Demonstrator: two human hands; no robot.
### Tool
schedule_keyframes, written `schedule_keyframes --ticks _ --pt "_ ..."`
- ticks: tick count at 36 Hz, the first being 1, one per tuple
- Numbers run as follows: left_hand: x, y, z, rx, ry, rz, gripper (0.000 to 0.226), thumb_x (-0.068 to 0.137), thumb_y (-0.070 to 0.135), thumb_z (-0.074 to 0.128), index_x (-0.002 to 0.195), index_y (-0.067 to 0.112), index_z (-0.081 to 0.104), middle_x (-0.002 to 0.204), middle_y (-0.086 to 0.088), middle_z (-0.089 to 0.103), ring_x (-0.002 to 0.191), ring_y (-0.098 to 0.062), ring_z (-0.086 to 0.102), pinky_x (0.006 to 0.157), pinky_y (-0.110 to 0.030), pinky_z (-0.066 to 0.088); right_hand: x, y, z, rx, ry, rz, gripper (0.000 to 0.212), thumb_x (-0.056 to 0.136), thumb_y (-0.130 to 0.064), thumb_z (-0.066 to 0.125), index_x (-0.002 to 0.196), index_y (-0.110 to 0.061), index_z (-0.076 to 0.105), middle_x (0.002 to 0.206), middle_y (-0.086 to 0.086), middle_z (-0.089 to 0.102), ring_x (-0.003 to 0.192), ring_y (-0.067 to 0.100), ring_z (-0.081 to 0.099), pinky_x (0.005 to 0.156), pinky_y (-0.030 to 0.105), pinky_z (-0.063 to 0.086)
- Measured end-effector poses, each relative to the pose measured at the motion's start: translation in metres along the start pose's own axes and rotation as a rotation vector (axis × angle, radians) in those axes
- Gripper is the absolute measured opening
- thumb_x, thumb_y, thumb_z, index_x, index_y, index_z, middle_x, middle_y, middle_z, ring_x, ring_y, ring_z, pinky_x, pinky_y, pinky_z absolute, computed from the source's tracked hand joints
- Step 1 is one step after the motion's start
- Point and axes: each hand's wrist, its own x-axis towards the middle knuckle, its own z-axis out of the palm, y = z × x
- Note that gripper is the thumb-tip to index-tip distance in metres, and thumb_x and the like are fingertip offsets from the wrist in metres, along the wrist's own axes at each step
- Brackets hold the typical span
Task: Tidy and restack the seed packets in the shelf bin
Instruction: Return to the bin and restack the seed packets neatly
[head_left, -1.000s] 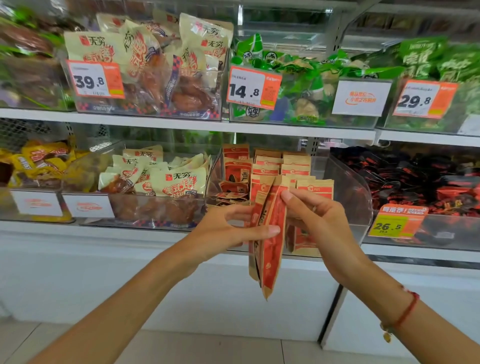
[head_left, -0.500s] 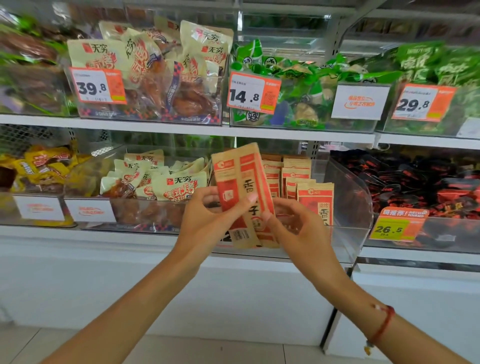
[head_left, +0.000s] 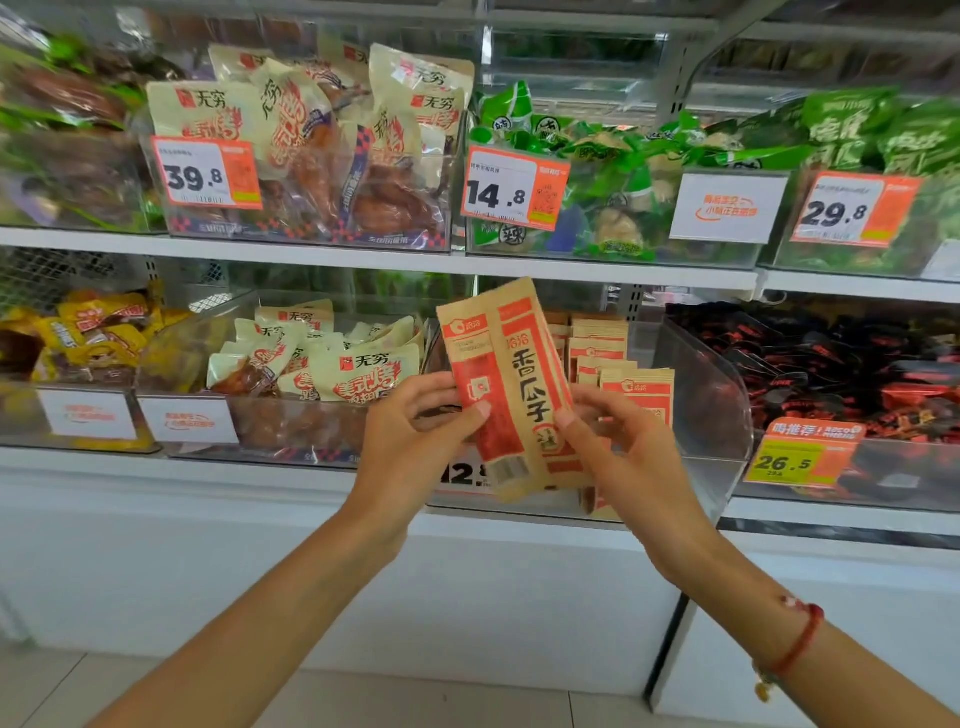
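Two bare forearms reach in from the bottom, the right one with a red cord bracelet (head_left: 802, 639) at the wrist. The left hand (head_left: 410, 441) and the right hand (head_left: 628, 457) together hold a small stack of seed packets (head_left: 511, 395) upright and tilted slightly left, in front of the lower shelf. The left thumb presses on the front of the stack with the fingers curled behind it; the right hand pinches the stack's right edge between thumb and fingers. The packets are flat kraft-brown paper pouches with red panels and black characters, and a barcode near the bottom edge.

The held stack hides most of an orange price tag (head_left: 462, 475) on the bin front. Just behind it stands the clear plastic shelf bin (head_left: 722, 395), its curved right wall glossy, with more packets of the same kind (head_left: 610, 358) standing in rows inside.

To the left, another clear bin holds cream pouches of roasted meat (head_left: 358, 371); further left are crinkled yellow snack packs (head_left: 93, 332). To the right lie dark red-and-black packs (head_left: 841, 374) behind a tag reading 26.5 (head_left: 800, 454).

On the white shelf above, clear bins carry more cream pouches (head_left: 322, 140) with a tag reading 39.8 (head_left: 208, 174), shiny green packets (head_left: 613, 171) with a tag reading 14.8 (head_left: 514, 189), and green bags (head_left: 883, 135) at the far right.
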Motion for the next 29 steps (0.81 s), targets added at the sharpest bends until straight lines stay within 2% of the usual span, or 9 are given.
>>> schedule_keyframes --ticks 3,7,10,13,15,19,22,25,29 --pt "-0.005 0.002 0.003 -0.059 -0.043 -0.075 0.047 0.074 0.026 0.078 0.117 0.021 0.059 0.110 0.007 0.066 0.095 -0.002 0.066 0.074 -0.022 0.057 -0.001 -0.002 0.001 -0.229 0.116 -0.290 0.031 0.084 -0.036 0.058 0.113 -0.025 0.058 0.102 -0.006 0.061 0.092 0.003 0.061 0.074 0.011 0.050" --pt "-0.016 0.010 0.011 -0.163 -0.226 -0.137 0.069 0.060 0.052 0.071 0.119 0.019 0.059 0.109 0.004 0.071 0.097 -0.005 0.069 0.083 -0.029 0.057 -0.007 0.000 0.004 -0.497 0.159 -0.534 0.031 0.083 -0.025 0.068 0.113 -0.018 0.064 0.090 -0.008 0.053 0.079 0.005 0.052 0.063 0.017 0.047" --pt "-0.018 0.011 0.015 -0.201 -0.229 -0.162 0.055 0.071 0.045 0.070 0.117 0.017 0.061 0.103 0.001 0.074 0.094 -0.010 0.070 0.084 -0.030 0.057 -0.010 0.003 0.008 -0.612 0.167 -0.643 0.034 0.082 -0.024 0.072 0.113 -0.015 0.066 0.089 -0.001 0.056 0.079 0.012 0.050 0.059 0.027 0.047" --pt "-0.017 0.006 0.012 -0.244 -0.189 -0.171 0.026 0.088 0.029 0.064 0.112 0.017 0.065 0.097 0.001 0.075 0.093 -0.011 0.071 0.083 -0.029 0.057 -0.012 0.006 0.012 -0.654 0.167 -0.699 0.038 0.078 -0.022 0.075 0.114 -0.014 0.066 0.092 0.002 0.058 0.083 0.015 0.050 0.060 0.025 0.046" --pt "-0.016 0.005 0.010 -0.268 -0.189 -0.162 0.018 0.093 0.023 0.059 0.109 0.019 0.067 0.097 0.002 0.075 0.092 -0.010 0.071 0.076 -0.024 0.058 -0.012 0.006 0.014 -0.694 0.158 -0.703 0.037 0.079 -0.025 0.075 0.113 -0.015 0.067 0.098 0.002 0.060 0.088 0.015 0.051 0.064 0.025 0.048" --pt "-0.010 0.006 0.006 -0.255 -0.179 -0.089 0.022 0.097 0.017 0.053 0.113 0.023 0.066 0.099 0.001 0.075 0.093 -0.011 0.071 0.075 -0.024 0.058 -0.010 0.003 0.012 -0.648 0.133 -0.614 0.037 0.087 -0.039 0.060 0.120 -0.022 0.063 0.115 -0.004 0.057 0.105 0.010 0.048 0.083 0.021 0.042" --pt "-0.006 0.008 0.000 -0.224 -0.209 -0.041 0.025 0.098 0.017 0.052 0.118 0.024 0.063 0.102 0.001 0.074 0.093 -0.010 0.071 0.073 -0.022 0.058 -0.008 -0.004 0.007 -0.433 0.154 -0.420 0.040 0.093 -0.040 0.054 0.130 -0.027 0.052 0.124 -0.009 0.047 0.113 0.005 0.048 0.089 0.016 0.043" --pt "-0.004 0.009 -0.003 -0.151 -0.267 0.027 0.026 0.098 0.016 0.051 0.119 0.026 0.061 0.106 0.007 0.073 0.094 -0.004 0.069 0.068 -0.015 0.055 -0.007 -0.009 0.002 -0.096 0.110 -0.139 0.043 0.092 -0.035 0.052 0.134 -0.030 0.044 0.120 -0.010 0.051 0.099 -0.004 0.057 0.072 0.014 0.051" --pt "-0.004 0.004 -0.003 -0.039 -0.297 0.156 0.027 0.096 0.022 0.052 0.113 0.042 0.056 0.112 0.017 0.066 0.102 0.004 0.063 0.079 -0.015 0.054 -0.006 -0.004 -0.002 0.091 0.024 0.046 0.031 0.093 -0.030 0.051 0.122 -0.025 0.058 0.104 -0.011 0.067 0.092 0.003 0.065 0.063 0.015 0.052"
